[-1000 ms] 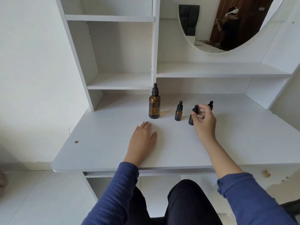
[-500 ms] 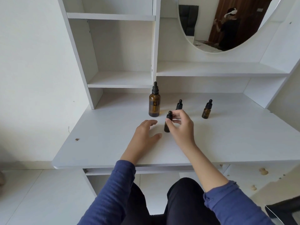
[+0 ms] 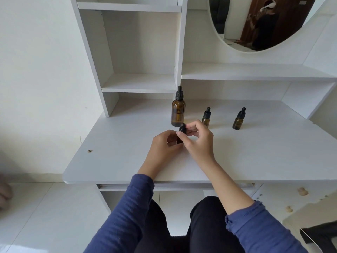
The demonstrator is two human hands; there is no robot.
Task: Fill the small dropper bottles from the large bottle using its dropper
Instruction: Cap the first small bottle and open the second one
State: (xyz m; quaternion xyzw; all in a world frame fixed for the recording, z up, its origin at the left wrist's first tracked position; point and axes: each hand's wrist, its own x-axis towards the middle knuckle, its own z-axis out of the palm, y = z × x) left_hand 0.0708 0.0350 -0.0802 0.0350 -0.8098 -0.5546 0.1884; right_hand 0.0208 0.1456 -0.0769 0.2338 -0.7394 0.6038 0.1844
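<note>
The large amber bottle with a black dropper cap stands upright at the back of the white desk. In front of it I hold a small amber dropper bottle between both hands. My left hand grips its body, which is mostly hidden by the fingers. My right hand pinches its black cap. Two more small dropper bottles stand upright behind: one just past my right hand, the other farther right.
White shelving rises behind the desk at the left, and a long shelf runs under a round mirror at the right. A small dark mark sits near the desk's left edge. My knees are under the desk.
My right hand carried the small bottle from the right toward the desk's middle, in front of the large bottle. My left hand lifted off the desk and took hold of the bottle's body.
</note>
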